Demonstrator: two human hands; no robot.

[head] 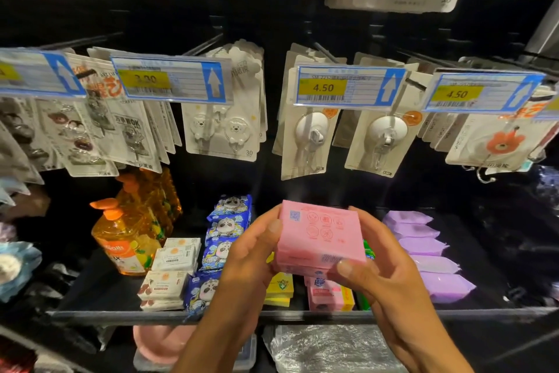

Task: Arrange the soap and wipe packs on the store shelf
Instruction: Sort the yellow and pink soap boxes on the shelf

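Black shelf (pixel 99 291): runs below and behind both hands. Carded hook packs (pixel 305 142) hang above the hands, with price tags (pixel 348 88) in front of them.

Orange liquid-soap bottles (pixel 127 236): far left of the hands, upright.

Purple wipe packs (pixel 429 251): one row, just right of the right hand.

Blue panda wipe packs (pixel 223 233): one row, just left of the left hand; white packs (pixel 175 260) lie further left.

Left hand (pixel 245 269) and right hand (pixel 384 279): both grip one pink soap box (pixel 320 233) by its ends, thumbs on the near face. The box is above the shelf, not touching it.

Under the hands, on the shelf: yellow boxes (pixel 279 289) and a second pink box (pixel 325 294).
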